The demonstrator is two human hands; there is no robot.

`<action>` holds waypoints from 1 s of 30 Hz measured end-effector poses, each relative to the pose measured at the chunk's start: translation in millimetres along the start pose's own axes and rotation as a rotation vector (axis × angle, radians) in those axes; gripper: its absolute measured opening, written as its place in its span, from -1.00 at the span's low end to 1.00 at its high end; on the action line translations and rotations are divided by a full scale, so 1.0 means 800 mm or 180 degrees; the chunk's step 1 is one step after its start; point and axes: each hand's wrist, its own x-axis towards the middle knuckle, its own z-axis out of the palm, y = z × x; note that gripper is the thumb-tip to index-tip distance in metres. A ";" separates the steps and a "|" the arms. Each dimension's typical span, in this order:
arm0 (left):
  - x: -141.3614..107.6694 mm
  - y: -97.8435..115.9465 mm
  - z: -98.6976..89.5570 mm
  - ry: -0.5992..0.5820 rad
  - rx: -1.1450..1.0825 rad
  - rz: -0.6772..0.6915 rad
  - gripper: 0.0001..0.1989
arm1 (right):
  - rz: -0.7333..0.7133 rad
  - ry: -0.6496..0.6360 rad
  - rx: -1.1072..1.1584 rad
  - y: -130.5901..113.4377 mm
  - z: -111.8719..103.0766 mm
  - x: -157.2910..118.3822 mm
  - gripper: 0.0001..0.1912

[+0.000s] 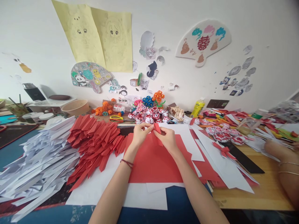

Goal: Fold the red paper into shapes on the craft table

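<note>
Between my two hands is a folded red paper strip, held above a large red paper sheet. My left hand pinches the strip near its upper end with thumb and index finger. From the other side my right hand grips it lower down, fingers curled. Part of the strip hangs below my right fingers. To the left lies a big pile of folded red paper strips, and beyond it a pile of folded white paper strips.
Finished red-and-white paper flowers stand along the wall, near yellow scissors and a yellow bottle. White paper sheets lie to the right. At the far right another person's arm rests over the wooden tabletop.
</note>
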 end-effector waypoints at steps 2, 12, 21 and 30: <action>0.000 0.001 0.000 0.0014 0.0002 -0.0037 -0.71 | 0.0062 -0.0062 0.0082 0.001 0.000 0.000 -0.69; -0.002 0.004 0.002 0.0059 -0.0099 -0.0114 -0.72 | 0.0121 -0.0139 0.0310 0.007 0.002 0.001 -0.65; -0.004 0.011 -0.001 -0.0075 0.0106 -0.0024 -0.74 | 0.0184 -0.0097 0.0305 0.000 -0.002 0.002 -0.57; -0.004 0.013 -0.004 0.0007 0.0372 0.0339 -0.76 | 0.0313 -0.0335 0.0469 -0.002 -0.002 0.000 -0.59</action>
